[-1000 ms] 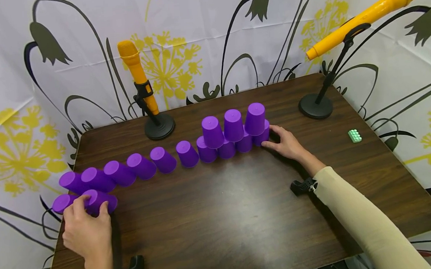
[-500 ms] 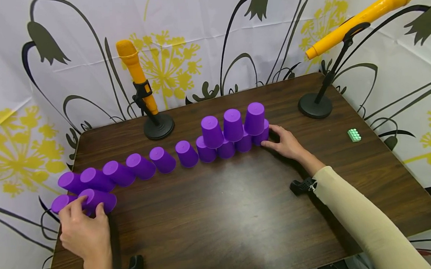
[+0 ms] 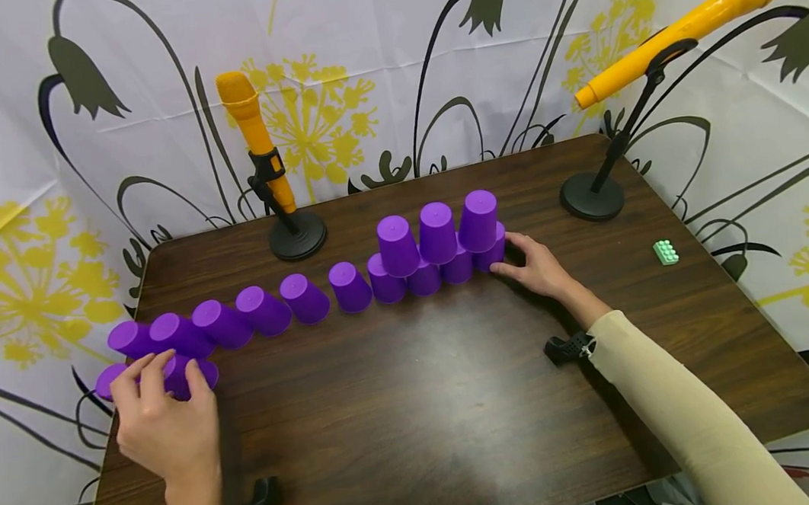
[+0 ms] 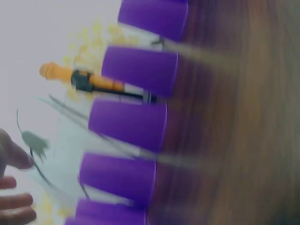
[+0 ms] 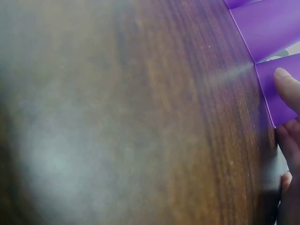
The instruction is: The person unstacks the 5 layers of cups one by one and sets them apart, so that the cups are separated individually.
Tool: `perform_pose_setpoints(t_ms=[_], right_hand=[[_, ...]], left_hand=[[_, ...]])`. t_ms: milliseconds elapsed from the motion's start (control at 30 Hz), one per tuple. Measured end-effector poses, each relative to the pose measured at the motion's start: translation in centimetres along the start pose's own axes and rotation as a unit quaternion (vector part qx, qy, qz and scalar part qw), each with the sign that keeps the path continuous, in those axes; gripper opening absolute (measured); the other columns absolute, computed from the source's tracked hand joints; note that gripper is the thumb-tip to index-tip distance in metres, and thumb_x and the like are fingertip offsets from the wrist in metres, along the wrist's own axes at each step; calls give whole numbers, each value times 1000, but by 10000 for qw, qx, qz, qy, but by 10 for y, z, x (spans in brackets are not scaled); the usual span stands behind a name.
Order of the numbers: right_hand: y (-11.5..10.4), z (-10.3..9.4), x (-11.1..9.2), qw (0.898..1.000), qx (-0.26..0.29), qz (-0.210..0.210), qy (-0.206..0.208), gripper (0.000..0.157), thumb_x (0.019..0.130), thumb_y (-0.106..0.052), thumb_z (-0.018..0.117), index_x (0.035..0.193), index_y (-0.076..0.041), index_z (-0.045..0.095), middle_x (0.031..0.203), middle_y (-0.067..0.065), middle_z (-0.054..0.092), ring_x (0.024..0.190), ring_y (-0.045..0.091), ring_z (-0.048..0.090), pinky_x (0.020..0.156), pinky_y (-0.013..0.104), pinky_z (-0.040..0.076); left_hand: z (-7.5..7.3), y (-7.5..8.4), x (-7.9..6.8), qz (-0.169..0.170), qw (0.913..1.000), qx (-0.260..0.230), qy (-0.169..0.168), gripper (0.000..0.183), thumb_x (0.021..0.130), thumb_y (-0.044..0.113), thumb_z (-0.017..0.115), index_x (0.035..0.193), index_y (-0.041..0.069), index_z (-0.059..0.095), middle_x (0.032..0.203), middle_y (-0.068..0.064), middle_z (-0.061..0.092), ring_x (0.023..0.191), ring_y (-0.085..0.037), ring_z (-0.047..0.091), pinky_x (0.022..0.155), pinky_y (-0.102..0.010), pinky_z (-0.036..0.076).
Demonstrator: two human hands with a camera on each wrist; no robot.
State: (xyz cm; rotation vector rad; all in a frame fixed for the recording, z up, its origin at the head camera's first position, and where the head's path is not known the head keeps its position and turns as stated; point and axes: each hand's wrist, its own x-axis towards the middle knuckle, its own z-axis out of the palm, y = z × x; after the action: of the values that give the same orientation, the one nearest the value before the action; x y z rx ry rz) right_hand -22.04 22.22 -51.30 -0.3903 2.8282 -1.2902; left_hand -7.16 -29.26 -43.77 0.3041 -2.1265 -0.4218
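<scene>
Upside-down purple cups (image 3: 304, 297) form a long row across the table. Three more cups (image 3: 438, 234) stand on top of its right part. My left hand (image 3: 169, 425) hovers over a front cup (image 3: 205, 372) at the left end, thumb and fingers spread apart. The left wrist view, blurred, shows my fingers (image 4: 14, 201) away from the cups with nothing between them. At the right end, my right hand (image 3: 536, 268) holds the last bottom cup (image 3: 495, 249), its thumb (image 5: 287, 84) on the near side and the other fingers behind.
Two yellow microphones (image 3: 250, 123) on black stands rise at the back; the right one (image 3: 688, 32) tilts toward the upper right. A light green toy brick (image 3: 666, 252) lies at the right of the brown table (image 3: 453, 402). A patterned cloth (image 3: 382, 78) hangs behind.
My left hand has let go of the front cup at the left end and lifted slightly, shifting to the right. My right hand and the cups have stayed in place.
</scene>
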Motion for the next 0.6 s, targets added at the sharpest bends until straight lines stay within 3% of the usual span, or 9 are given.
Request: perform_pose_setpoints(t_ms=[100, 133, 200, 300, 433, 600], right_hand=[[0, 0, 0, 10000, 6, 9, -17, 66, 88, -27, 75, 143, -5, 47, 144, 19, 48, 136, 36, 40, 110, 54, 30], [0, 0, 0, 10000, 15, 18, -15, 66, 88, -27, 75, 143, -5, 47, 144, 19, 48, 136, 35, 40, 110, 54, 30], [0, 0, 0, 10000, 34, 16, -9, 66, 88, -27, 75, 143, -5, 47, 144, 19, 48, 136, 35, 40, 110, 54, 30], [-1, 1, 0, 10000, 32, 2, -8, 66, 88, -27, 76, 142, -5, 47, 144, 19, 48, 135, 36, 40, 110, 54, 30], [0, 2, 0, 10000, 47, -21, 13, 65, 88, -27, 76, 142, -5, 48, 143, 18, 49, 135, 35, 40, 110, 54, 30], [0, 1, 1, 10000, 44, -49, 36, 65, 88, -26, 76, 143, -5, 47, 144, 18, 48, 135, 35, 40, 110, 54, 30]], left_hand=[[8, 20, 1, 386, 9977, -559, -51, 25, 85, 19, 71, 106, 7, 74, 112, -12, 65, 85, -32, 64, 73, -9, 40], [11, 27, 1, 533, 9952, -812, -152, 25, 85, 18, 72, 106, 6, 74, 112, -13, 65, 86, -31, 64, 75, -4, 35], [18, 42, -1, 857, 9855, -1406, -419, 25, 83, 13, 73, 107, 4, 73, 112, -14, 65, 91, -32, 63, 79, -2, 36], [30, 66, -4, 1311, 9625, -2188, -921, 30, 81, 8, 75, 110, 2, 71, 114, -16, 64, 96, -32, 62, 82, -7, 40], [46, 100, -7, 1695, 9345, -2758, -1483, 38, 81, 6, 75, 118, 5, 68, 121, -13, 62, 101, -28, 61, 83, -17, 46], [67, 136, -6, 1809, 9134, -3082, -1947, 47, 83, 10, 75, 128, 12, 64, 129, -10, 58, 107, -26, 60, 83, -35, 52]])
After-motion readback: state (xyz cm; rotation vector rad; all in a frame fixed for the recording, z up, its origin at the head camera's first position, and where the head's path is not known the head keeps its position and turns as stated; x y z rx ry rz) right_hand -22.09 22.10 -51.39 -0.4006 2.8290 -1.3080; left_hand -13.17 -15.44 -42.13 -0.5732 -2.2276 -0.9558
